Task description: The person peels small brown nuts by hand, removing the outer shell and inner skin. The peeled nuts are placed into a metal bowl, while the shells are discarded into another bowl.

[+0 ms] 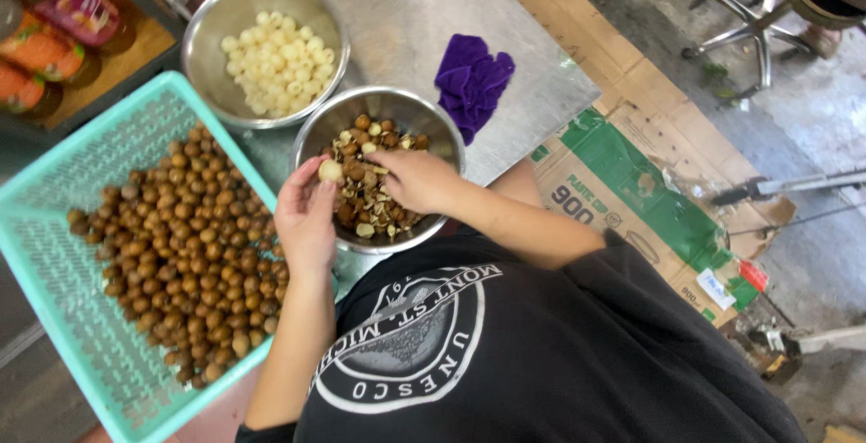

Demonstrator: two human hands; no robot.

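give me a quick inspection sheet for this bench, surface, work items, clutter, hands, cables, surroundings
surface: metal sheet tabletop, bare between the bowls
job's things: teal basket of brown unpeeled fruit; steel bowl of shells in front of the person; steel bowl of peeled white fruit behind it
clutter: purple cloth on the sheet
grippers: left hand holds one partly peeled fruit over the shell bowl's rim; right hand is over the shells, fingers at the fruit
cables: nothing seen
surroundings: flattened cardboard on the floor, chair base at upper right, jars on a shelf at upper left
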